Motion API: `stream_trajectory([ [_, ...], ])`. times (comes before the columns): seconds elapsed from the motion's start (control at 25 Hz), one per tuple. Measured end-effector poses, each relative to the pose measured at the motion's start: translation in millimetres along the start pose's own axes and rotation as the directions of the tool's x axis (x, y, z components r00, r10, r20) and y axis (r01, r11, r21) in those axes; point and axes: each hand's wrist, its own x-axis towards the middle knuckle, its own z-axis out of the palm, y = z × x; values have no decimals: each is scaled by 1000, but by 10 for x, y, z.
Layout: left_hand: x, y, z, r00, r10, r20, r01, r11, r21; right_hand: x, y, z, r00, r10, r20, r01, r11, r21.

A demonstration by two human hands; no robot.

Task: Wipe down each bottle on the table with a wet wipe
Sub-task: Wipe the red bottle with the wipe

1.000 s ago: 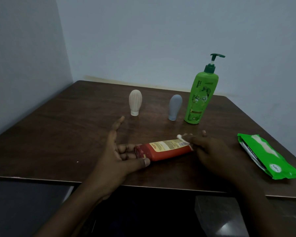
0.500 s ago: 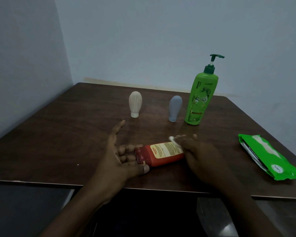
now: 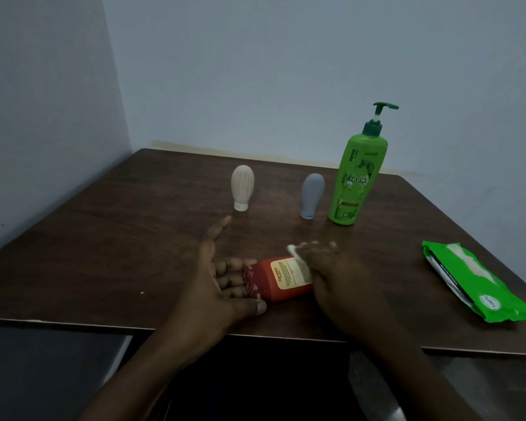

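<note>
Head view: tube (image 3: 281, 279) between hands (image 3: 216, 287) (image 3: 340, 284) (wipe (image 3: 296, 257) atop)

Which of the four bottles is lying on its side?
The red bottle, under the right hand and its wet wipe; the cream bottle, grey bottle and green pump bottle stand upright.

red tube (image 3: 278, 279), green pump bottle (image 3: 357, 180), grey bottle (image 3: 312, 194)
</note>
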Motion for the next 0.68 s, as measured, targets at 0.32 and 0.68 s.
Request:
stream_trajectory([
  [0.32, -11, 9, 49, 1000, -11, -4, 11, 1000, -17, -13, -453, 113, 995, -102, 10, 102, 994, 24],
  [0.68, -1, -4, 28, 998, 50, -33, -51, 998, -26, -411, -480, 363, 943, -315, -103, 311, 949, -61],
])
